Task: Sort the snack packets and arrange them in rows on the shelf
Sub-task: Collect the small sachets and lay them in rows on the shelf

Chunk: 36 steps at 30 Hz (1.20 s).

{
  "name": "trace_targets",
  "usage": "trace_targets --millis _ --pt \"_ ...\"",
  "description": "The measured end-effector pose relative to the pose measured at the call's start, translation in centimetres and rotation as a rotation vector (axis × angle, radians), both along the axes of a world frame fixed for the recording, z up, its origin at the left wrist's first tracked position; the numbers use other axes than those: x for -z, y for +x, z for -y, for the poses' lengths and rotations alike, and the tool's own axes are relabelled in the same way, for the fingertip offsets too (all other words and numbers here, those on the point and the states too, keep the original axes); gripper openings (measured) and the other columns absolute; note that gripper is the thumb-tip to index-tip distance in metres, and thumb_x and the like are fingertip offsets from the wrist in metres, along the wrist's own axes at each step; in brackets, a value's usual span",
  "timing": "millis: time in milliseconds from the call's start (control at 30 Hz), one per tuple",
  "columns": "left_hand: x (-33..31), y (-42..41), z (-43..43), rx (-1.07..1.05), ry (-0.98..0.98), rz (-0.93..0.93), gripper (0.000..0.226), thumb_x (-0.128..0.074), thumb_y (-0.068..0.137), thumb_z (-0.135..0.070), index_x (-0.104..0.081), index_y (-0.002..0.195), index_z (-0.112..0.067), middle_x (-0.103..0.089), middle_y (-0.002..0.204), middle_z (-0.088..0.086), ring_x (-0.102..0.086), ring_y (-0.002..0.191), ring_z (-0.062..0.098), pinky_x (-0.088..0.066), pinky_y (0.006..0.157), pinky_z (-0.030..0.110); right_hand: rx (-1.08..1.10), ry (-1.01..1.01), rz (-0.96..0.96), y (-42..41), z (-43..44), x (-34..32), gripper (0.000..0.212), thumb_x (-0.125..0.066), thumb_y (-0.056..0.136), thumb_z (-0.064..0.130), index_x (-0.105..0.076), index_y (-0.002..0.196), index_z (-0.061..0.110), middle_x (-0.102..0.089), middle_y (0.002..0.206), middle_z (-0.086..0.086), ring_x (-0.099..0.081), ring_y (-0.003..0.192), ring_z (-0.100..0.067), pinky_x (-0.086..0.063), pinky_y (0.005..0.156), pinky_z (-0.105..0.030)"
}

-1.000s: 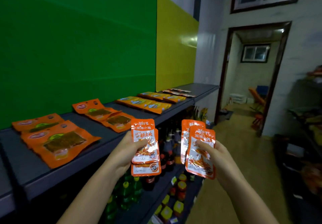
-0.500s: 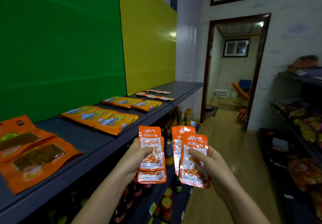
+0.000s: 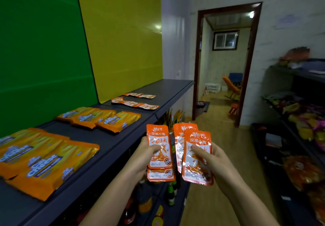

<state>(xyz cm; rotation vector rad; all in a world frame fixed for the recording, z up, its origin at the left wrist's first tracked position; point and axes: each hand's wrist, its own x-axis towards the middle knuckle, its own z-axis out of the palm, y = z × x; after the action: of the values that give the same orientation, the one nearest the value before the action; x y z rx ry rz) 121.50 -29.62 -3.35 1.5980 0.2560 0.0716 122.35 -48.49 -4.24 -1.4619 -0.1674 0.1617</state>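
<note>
My left hand (image 3: 143,157) grips two stacked orange-and-white snack packets (image 3: 159,148), upright, just off the front edge of the dark shelf (image 3: 112,145). My right hand (image 3: 213,160) holds two more of the same packets (image 3: 197,155), side by side with the left pair. On the shelf lie yellow-orange packets in two groups, one near me (image 3: 44,160) and one further along (image 3: 103,118). Beyond them, rows of small orange-and-white packets (image 3: 135,102) like the ones in my hands lie flat near the shelf's far end.
Green and yellow panels back the shelf. Bottles (image 3: 170,194) stand on the lower shelves under my hands. A second rack with mixed snack bags (image 3: 302,120) lines the right side. An open doorway (image 3: 226,67) is ahead, with wooden floor between the racks.
The view has moved along the shelf toward the doorway; the window-fronted orange packets have left view and the yellow-orange ones are closer. Both hands keep their packets, held much the same.
</note>
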Motion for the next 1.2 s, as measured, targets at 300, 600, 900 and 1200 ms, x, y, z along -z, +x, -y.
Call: trace_targets --millis 300,600,900,1200 --pt "0.3 9.4 4.3 -0.115 -0.024 0.015 0.026 -0.05 0.093 -0.012 -0.043 0.117 -0.016 -0.065 0.103 0.01 -0.067 0.087 0.025 -0.055 0.074 0.037 -0.107 -0.001 0.006 11.8 3.5 1.1 0.031 -0.064 0.086 0.019 -0.058 0.112 0.006 -0.073 0.098 -0.012 -0.072 0.078 -0.023 -0.057 0.07 -0.034" --pt "-0.4 17.4 12.5 -0.239 -0.137 0.047 0.025 -0.048 0.095 -0.015 -0.042 0.119 -0.017 -0.067 0.093 0.007 -0.069 0.071 0.018 -0.054 0.057 0.027 -0.329 -0.064 0.012 23.2 8.1 0.4 0.037 -0.066 0.084 0.024 -0.055 0.118 0.014 -0.073 0.102 -0.008 -0.073 0.084 -0.025 -0.059 0.077 -0.04" --pt "-1.9 23.5 11.7 -0.471 -0.107 0.144 0.029 -0.053 0.093 -0.028 -0.047 0.119 -0.019 -0.07 0.093 0.002 -0.07 0.074 0.016 -0.054 0.058 0.027 -0.461 -0.053 0.071 30.9 4.7 -1.8 0.014 -0.064 0.086 0.024 -0.059 0.099 0.024 -0.073 0.098 -0.003 -0.072 0.083 -0.02 -0.059 0.075 -0.033" --pt "-5.1 30.0 3.7 -0.702 0.017 0.358 0.009 -0.048 0.095 -0.016 -0.053 0.098 -0.022 -0.066 0.11 0.012 -0.066 0.081 0.021 -0.055 0.076 0.037 -0.465 -0.099 0.382 40.0 -4.9 -5.4 0.006 -0.067 0.084 0.026 -0.062 0.084 0.028 -0.073 0.099 -0.002 -0.07 0.092 -0.02 -0.053 0.09 -0.046"
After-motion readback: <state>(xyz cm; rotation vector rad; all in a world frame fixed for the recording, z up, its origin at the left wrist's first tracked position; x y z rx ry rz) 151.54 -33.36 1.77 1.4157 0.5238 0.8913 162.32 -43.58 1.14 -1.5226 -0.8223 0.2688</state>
